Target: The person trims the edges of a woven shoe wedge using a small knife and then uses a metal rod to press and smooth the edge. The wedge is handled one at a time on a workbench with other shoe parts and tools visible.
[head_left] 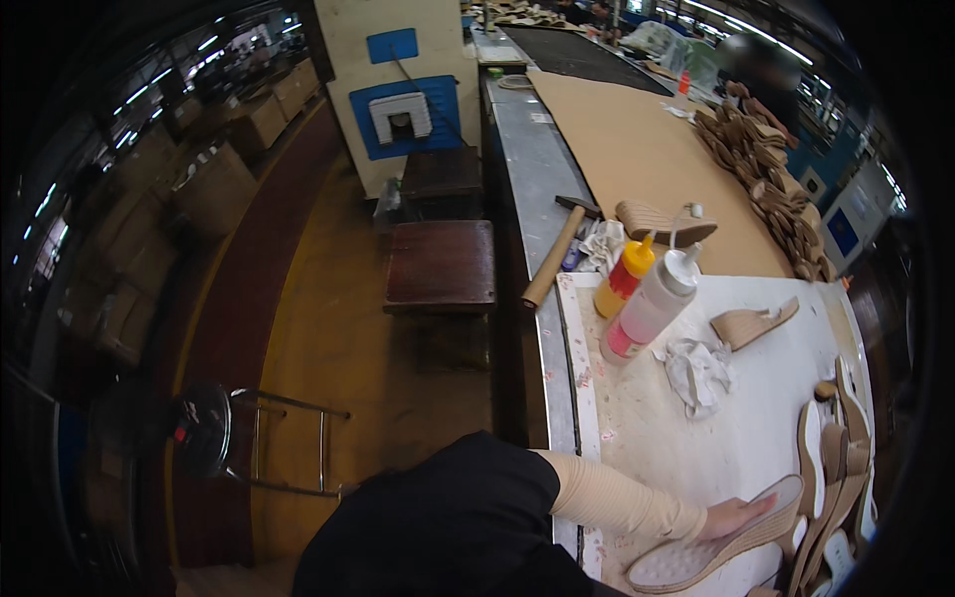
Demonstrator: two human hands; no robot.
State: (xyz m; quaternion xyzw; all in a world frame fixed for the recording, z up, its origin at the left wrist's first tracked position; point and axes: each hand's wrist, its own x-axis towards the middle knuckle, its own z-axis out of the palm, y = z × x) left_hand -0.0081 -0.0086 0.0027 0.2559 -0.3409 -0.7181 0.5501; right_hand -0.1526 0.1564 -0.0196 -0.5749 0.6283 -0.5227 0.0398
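My left hand point(734, 518) reaches in from the lower edge, its forearm in a ribbed beige cuff below a black sleeve. It is closed on a wedge shoe sole point(668, 571) with a pale dimpled top and a tan ridged side, at the near right of the white work surface point(637, 438). Part of the grip is hidden behind the sole. Right beside it, several more soles point(812, 460) lean together, some pale side up. My right hand is out of view.
A crumpled white cloth point(698, 378), a single tan sole point(756, 323), a clear squeeze bottle point(652, 304) and a yellow-capped red bottle point(625, 279) stand farther back. A hammer point(559, 254) lies at the left edge. Heaped soles point(761, 189) line the cardboard sheet point(637, 159). Stool point(288, 438) left.
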